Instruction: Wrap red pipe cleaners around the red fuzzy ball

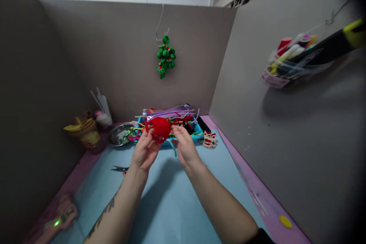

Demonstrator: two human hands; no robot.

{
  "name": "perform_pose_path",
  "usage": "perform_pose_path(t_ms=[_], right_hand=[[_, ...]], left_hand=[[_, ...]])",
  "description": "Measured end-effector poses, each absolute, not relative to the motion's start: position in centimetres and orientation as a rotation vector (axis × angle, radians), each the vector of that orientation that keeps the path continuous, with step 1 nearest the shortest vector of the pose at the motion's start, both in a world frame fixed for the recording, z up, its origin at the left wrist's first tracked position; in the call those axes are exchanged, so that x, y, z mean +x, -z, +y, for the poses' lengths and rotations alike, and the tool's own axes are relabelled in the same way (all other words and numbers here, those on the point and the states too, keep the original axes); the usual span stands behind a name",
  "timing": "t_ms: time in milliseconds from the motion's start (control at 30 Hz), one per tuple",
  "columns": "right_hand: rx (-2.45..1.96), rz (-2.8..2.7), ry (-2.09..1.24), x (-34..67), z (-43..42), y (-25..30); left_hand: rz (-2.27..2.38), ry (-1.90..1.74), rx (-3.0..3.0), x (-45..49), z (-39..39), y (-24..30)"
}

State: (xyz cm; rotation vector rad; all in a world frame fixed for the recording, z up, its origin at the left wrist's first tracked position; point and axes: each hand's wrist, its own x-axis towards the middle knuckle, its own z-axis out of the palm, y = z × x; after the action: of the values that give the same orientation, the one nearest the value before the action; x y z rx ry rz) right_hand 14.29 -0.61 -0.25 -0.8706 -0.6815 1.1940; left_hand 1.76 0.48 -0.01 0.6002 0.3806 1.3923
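1. Just below the frame's centre, a rounded red piece [160, 128] was held up in front of the blue basket [198, 136].
2. From lower left, the left forearm [122, 202] slanted upward, the left hand [146, 149] closing its grip on the red piece.
3. From lower right, the right hand [185, 145] reached inward, fingers bent; whether its grip held anything, I couldn't tell.

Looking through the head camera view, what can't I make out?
Head view: most of the handles of the scissors, behind the left forearm.
Head view: part of the red piece, under the left hand.
Head view: whether the right hand touches it; too blurred.
Head view: some contents of the blue basket, behind the red piece.
Head view: the end of the black-and-yellow handle, cut off by the right edge.
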Motion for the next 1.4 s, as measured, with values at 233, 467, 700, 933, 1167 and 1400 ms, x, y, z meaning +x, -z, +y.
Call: perform_pose_path(t_ms=[233, 467, 700, 933, 1167, 1400], right_hand=[[-0.769, -0.727, -1.335, 13.4, -1.5, -0.3], [-0.688, -0.556, -1.406, 13.4, -1.2, -0.2], [-0.761, -0.449, -1.379, 13.9, -0.6, 0.3], [-0.792, -0.361, -1.402, 13.2, -1.0, 0.5], [-0.732, -0.34, -1.425, 13.0, -1.1, 0.5], [-0.736, -0.38, -1.427, 13.6, -0.7, 0.7]], left_hand=[[0.415, -1.374, 0.371, 1.6, 0.9, 0.8], [0.489, -1.306, 0.567, 3.0, 0.8, 1.9], [0.567, -1.304, 0.783, 3.9, 0.5, 2.7], [0.68, -1.5, 0.836, 4.9, 0.6, 4.0], [0.672, -1.48, 0.75, 5.1, 0.4, 3.5], [0.682, -1.413, 0.877, 5.2, 0.2, 4.1]])
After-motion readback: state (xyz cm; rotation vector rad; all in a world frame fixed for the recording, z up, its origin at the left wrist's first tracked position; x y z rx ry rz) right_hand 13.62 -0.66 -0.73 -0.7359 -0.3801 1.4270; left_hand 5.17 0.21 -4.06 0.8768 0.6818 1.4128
